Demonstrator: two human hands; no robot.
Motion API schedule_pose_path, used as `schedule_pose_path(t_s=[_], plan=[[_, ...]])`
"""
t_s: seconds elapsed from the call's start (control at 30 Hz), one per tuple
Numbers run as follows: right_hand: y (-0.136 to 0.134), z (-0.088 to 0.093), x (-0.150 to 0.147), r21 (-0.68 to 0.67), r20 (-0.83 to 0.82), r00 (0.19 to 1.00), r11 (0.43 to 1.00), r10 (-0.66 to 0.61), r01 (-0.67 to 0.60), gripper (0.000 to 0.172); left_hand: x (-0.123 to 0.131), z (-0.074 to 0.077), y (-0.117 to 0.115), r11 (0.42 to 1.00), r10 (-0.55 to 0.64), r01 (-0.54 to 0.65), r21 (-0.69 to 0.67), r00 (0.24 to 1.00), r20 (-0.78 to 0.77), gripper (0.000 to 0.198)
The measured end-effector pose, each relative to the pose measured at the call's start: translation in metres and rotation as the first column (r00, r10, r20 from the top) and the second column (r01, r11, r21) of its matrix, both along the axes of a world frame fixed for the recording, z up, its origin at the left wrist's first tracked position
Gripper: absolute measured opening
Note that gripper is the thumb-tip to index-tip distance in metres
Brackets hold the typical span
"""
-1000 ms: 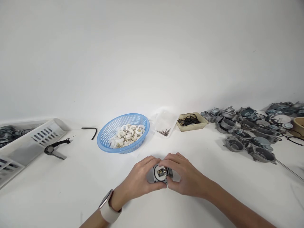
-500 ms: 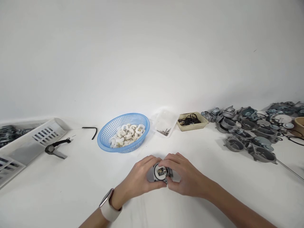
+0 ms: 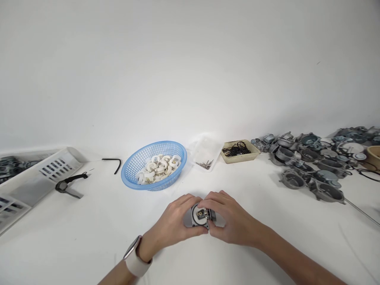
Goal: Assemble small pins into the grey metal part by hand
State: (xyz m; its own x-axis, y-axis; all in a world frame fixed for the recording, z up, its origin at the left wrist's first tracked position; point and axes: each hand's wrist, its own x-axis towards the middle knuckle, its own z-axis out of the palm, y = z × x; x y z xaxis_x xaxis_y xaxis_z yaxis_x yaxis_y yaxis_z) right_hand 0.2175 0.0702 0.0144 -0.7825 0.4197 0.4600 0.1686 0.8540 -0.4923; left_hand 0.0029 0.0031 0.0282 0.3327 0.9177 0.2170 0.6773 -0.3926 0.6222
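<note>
Low in the middle, a small grey metal carburetor [image 3: 196,221] is held between my two hands. Its upper face shows a white inside, a black ring round the edge and brass-coloured jets. My left hand [image 3: 177,221] is closed round its left side, thumb along the near edge. From the right, my right hand [image 3: 230,219] grips the other side, with fingertips over the top and thumb at the front. A small shiny part by the right fingertips is mostly covered, so I cannot make out what it is.
Beyond my hands stand a blue basket [image 3: 126,180] of white curved floats, a clear tray [image 3: 204,148] with metal pins and a cream tray [image 3: 242,159] of black rings. Grey carburetor parts [image 3: 329,192] heap at right. A hex key [image 3: 118,164], black clamp [image 3: 67,185] and white crate [image 3: 35,182] are left.
My hands and the carburetor stay almost exactly in place. The view has shifted very slightly.
</note>
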Motion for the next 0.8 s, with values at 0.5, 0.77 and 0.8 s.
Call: schedule_pose_path(t_s=[0.5, 0.77, 0.8], plan=[[0.0006, -0.0005, -0.0003, -0.008, -0.005, 1.000, 1.000, -0.001, 0.001, 0.040, -0.0003, -0.0024, 0.0002, 1.000, 0.011, -0.011, -0.006, 1.000, 0.011, 0.048], [-0.0001, 0.0021, -0.0002, 0.005, 0.002, 1.000, 1.000, 0.003, -0.003, 0.038, 0.0005, -0.0007, -0.0002, 1.000, 0.012, -0.012, -0.006, 1.000, 0.011, 0.046], [-0.0001, 0.0023, -0.0001, 0.007, 0.005, 1.000, 1.000, 0.003, -0.003, 0.038, 0.0004, -0.0008, -0.0003, 1.000, 0.013, -0.012, -0.005, 1.000, 0.009, 0.046]])
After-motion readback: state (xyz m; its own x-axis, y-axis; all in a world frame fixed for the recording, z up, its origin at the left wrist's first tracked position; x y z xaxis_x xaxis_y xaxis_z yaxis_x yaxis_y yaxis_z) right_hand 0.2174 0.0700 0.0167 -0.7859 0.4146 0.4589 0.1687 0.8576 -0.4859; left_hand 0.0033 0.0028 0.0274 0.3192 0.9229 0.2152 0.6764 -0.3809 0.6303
